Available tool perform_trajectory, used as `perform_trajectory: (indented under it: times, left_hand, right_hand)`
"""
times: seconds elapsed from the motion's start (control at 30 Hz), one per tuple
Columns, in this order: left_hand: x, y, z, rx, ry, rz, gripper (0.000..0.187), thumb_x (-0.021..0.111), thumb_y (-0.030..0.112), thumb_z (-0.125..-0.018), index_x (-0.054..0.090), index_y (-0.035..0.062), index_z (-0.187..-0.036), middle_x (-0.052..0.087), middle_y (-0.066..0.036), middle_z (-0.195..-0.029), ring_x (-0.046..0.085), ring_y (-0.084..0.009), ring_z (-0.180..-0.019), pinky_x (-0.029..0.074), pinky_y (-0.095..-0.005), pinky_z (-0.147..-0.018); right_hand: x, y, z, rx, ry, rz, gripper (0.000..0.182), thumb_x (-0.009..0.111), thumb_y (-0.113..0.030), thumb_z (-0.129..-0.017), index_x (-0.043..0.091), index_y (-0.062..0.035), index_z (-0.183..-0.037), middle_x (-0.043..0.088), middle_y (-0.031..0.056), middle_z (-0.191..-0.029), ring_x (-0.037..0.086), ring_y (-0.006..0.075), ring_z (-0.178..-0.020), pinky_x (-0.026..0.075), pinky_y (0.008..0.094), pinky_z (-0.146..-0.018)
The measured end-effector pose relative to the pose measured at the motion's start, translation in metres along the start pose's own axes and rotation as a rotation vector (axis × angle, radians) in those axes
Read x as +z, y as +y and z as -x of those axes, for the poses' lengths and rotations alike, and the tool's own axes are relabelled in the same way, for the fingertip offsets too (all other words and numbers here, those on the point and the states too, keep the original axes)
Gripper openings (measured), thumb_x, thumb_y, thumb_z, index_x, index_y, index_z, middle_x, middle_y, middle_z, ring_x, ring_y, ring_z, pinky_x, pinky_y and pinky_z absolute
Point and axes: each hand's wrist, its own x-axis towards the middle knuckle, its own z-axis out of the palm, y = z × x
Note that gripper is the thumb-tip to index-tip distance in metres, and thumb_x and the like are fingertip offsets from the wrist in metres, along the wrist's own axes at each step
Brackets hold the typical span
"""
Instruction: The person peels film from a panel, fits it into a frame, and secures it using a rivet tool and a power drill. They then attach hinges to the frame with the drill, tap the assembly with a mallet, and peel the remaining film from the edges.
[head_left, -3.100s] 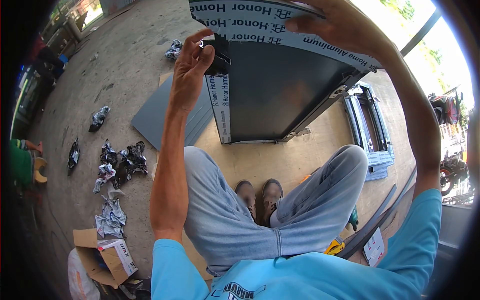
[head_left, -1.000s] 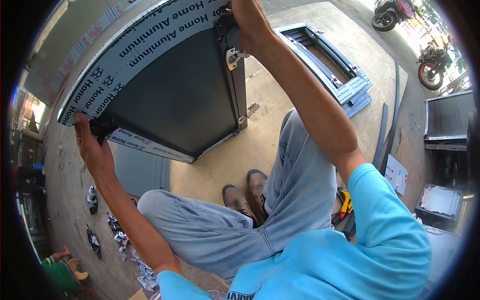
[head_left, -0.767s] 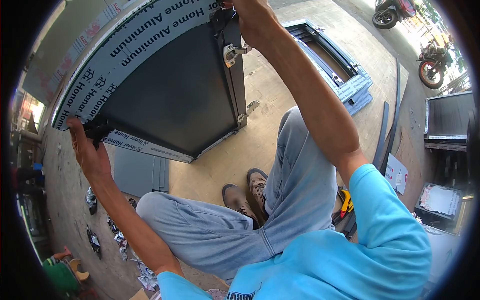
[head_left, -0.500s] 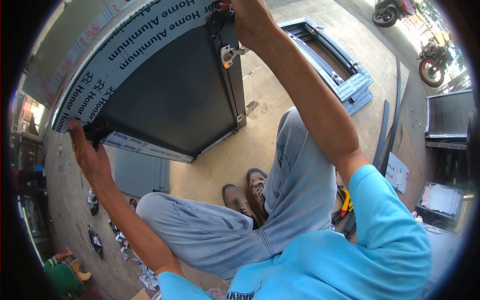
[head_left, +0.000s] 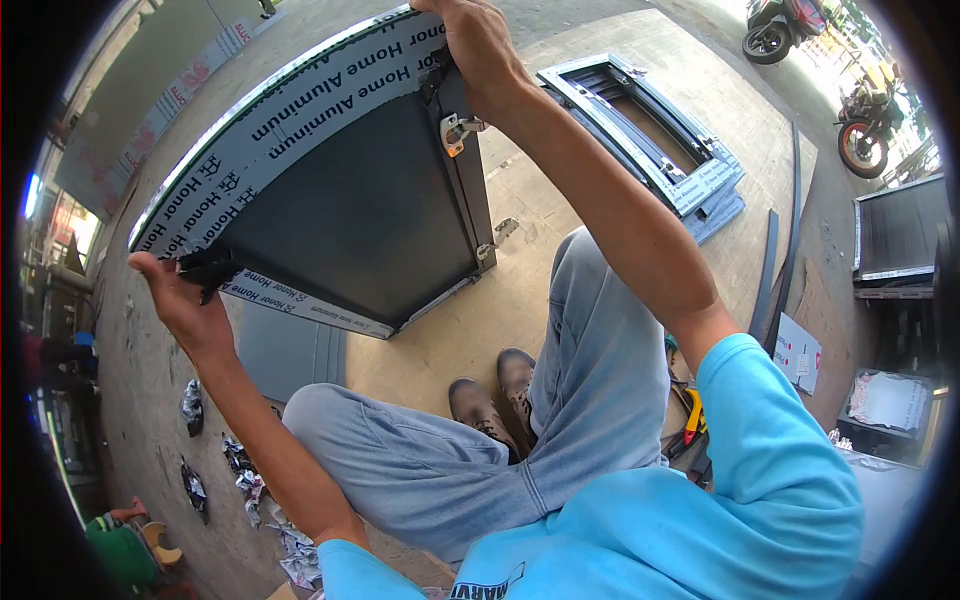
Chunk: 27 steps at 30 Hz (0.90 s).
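Head view: the person sits with knees drawn up and holds a dark aluminium window frame (head_left: 350, 210) tilted on edge in front of them, its lower edge resting on the plywood floor sheet (head_left: 520, 290). The left hand (head_left: 185, 300) is closed around the frame's near left corner, where a small black corner piece (head_left: 208, 268) sits against the taped profile. The right hand (head_left: 480, 50) is clamped over the top right corner, just above a metal hinge bracket (head_left: 455, 130). Gripping two opposite corners appears to keep the wide panel steady and upright while the corner is worked.

A second hinge (head_left: 487, 250) shows lower on the same edge. Beyond the right arm lie stacked frames (head_left: 650, 140) in protective tape, well apart from the held one. A grey flat panel (head_left: 285, 350) lies under the frame's left side. Crumpled wrapping scraps (head_left: 240, 460) litter the concrete at left, and yellow-handled tools (head_left: 690, 425) lie beside the right leg. Parked motorbikes (head_left: 870, 140) stand far off. The raised knees crowd the space below the frame.
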Motion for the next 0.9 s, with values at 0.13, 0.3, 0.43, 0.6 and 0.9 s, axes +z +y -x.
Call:
perform_trajectory:
  times: [0.13,0.3,0.43,0.6,0.9]
  left_hand:
    - [0.019,0.02,-0.008,-0.085,0.1,0.173,0.064,0.05,0.057,-0.085,0.05,0.0025,-0.118,0.058,-0.012,-0.108,0.056,-0.0195,-0.102,0.045,-0.0331,-0.087]
    - [0.027,0.021,-0.009,-0.014,0.161,0.065,0.051,0.052,0.055,-0.084,0.058,0.008,-0.103,0.061,-0.007,-0.093,0.061,-0.0153,-0.089,0.047,-0.0285,-0.078]
    - [0.023,0.02,-0.008,-0.047,0.117,0.065,0.05,0.053,0.052,-0.085,0.052,0.0085,-0.111,0.058,-0.009,-0.102,0.059,-0.0182,-0.095,0.047,-0.0325,-0.083]
    - [0.023,0.018,-0.009,-0.045,0.097,0.053,0.053,0.052,0.054,-0.085,0.051,0.008,-0.112,0.058,-0.009,-0.104,0.057,-0.0178,-0.099,0.046,-0.0329,-0.085]
    - [0.035,0.021,-0.008,-0.013,0.218,0.015,0.059,0.049,0.055,-0.086,0.05,0.0047,-0.117,0.057,-0.01,-0.107,0.057,-0.0215,-0.1,0.045,-0.0347,-0.085]
  right_hand:
    - [-0.015,-0.011,-0.013,0.147,-0.201,0.164,0.027,0.055,-0.028,-0.079,0.063,-0.0035,-0.088,0.06,0.009,-0.079,0.052,0.0175,-0.074,0.041,0.0316,-0.064]
    - [-0.032,-0.025,-0.022,0.244,-0.367,0.172,0.031,0.056,-0.03,-0.079,0.064,-0.0038,-0.094,0.063,0.0086,-0.086,0.056,0.02,-0.085,0.044,0.0315,-0.068]
    - [-0.038,-0.03,-0.021,-0.15,-0.334,0.42,0.042,0.059,-0.029,-0.08,0.06,-0.0011,-0.11,0.062,0.015,-0.104,0.057,0.0219,-0.097,0.046,0.0335,-0.08]
    - [-0.057,-0.002,-0.004,-0.35,-0.249,0.596,0.055,0.064,-0.023,-0.079,0.048,-0.0083,-0.129,0.062,0.0187,-0.11,0.058,0.0319,-0.105,0.048,0.0481,-0.088]
    - [-0.046,0.008,0.004,-0.292,-0.255,0.396,0.052,0.065,-0.032,-0.078,0.055,-0.0091,-0.124,0.064,0.0209,-0.105,0.057,0.0305,-0.109,0.038,0.0502,-0.099]
